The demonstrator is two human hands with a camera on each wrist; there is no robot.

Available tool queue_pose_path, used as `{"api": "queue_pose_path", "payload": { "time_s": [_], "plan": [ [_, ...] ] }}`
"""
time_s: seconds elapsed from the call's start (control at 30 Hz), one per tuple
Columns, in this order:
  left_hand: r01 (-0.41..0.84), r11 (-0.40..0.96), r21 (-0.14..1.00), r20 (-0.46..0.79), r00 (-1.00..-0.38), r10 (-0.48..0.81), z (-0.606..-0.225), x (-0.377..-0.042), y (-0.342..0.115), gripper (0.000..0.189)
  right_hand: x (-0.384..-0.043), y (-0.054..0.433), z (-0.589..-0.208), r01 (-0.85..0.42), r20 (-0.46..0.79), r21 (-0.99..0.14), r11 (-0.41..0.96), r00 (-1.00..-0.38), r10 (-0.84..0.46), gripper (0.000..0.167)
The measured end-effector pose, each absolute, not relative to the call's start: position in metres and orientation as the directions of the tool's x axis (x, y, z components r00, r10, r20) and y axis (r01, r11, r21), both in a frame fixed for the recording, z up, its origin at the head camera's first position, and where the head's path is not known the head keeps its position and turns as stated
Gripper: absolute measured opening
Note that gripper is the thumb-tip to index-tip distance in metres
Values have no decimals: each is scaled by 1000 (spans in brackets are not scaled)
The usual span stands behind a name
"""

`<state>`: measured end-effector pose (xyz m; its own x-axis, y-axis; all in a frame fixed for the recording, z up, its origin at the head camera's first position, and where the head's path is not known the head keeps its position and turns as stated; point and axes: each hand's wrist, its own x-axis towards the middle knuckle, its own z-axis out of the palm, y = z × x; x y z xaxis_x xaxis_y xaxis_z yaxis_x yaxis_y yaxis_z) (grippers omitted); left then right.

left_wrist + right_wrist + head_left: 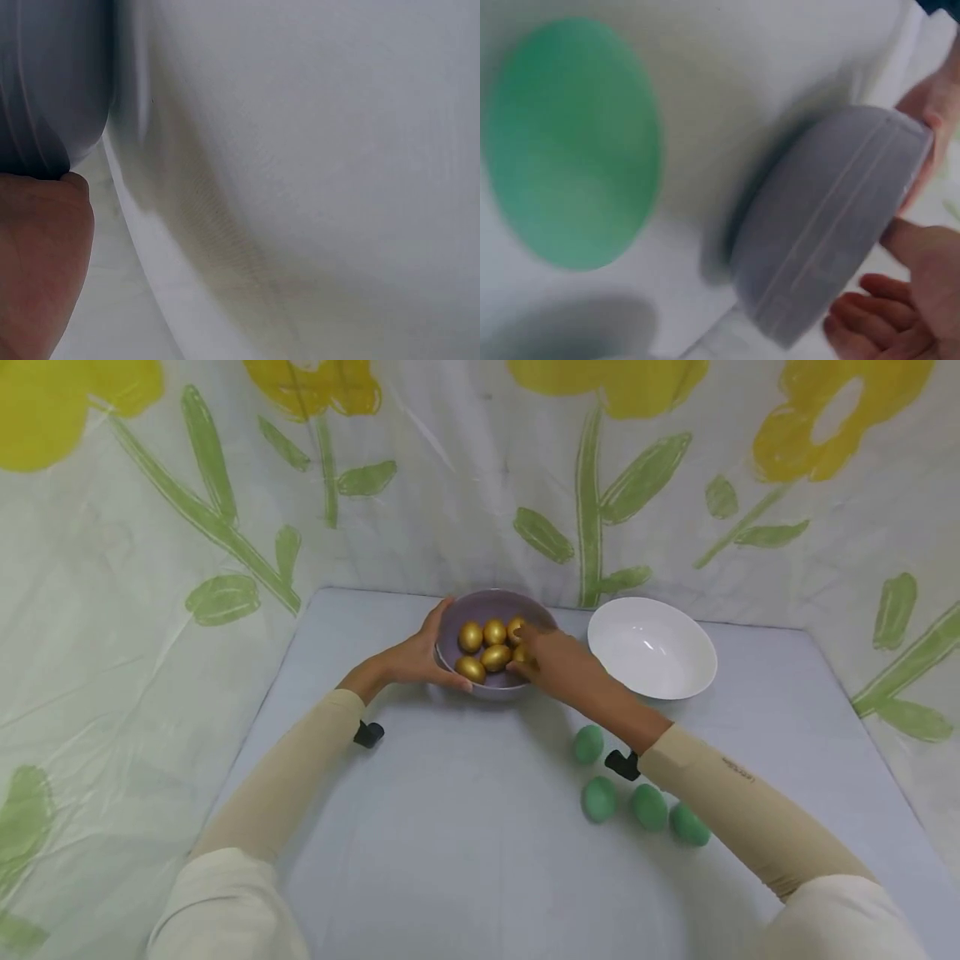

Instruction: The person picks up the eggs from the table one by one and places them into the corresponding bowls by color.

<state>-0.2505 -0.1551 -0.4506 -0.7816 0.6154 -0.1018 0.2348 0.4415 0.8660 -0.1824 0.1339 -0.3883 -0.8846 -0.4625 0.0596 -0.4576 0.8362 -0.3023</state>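
A purple-grey bowl (495, 693) stands near the table's far edge, with several golden eggs (495, 657) inside it. My left hand (415, 658) holds the bowl's left side, thumb at the near rim and fingers along the far left. From the right, my right hand (570, 668) reaches over the rim, thumb and fingers around a golden egg at the right of the group; the hand partly hides this egg. The left wrist view catches the left hand (41, 255) against the bowl's outer wall. Curled fingers of the right hand (900, 315) show beside the rim in the right wrist view.
A white bowl (651, 647) stands right of the purple-grey one. Several green eggs (600, 799) lie on the table (435, 843) below the right forearm, one (574, 142) close to the right wrist camera. A flower-painted sheet (465, 510) hangs behind the table.
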Motion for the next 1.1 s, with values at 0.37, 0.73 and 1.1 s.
{"api": "queue_pose_path", "payload": {
  "time_s": [0.37,0.73,1.1],
  "plan": [
    [213,440,872,-121,-778,616,-448,-251,-158,148,-168,194,-367,-475,168,-395,786,-879,-447,111],
    [213,441,872,-118,-783,611,-449,-249,-155,149,-162,262,-361,-483,169,-431,762,-873,-457,148],
    [192,459,867,-152,-775,613,-441,-246,-150,146,-151,355,-361,-278,-24,-572,772,-935,-354,154]
  ]
}}
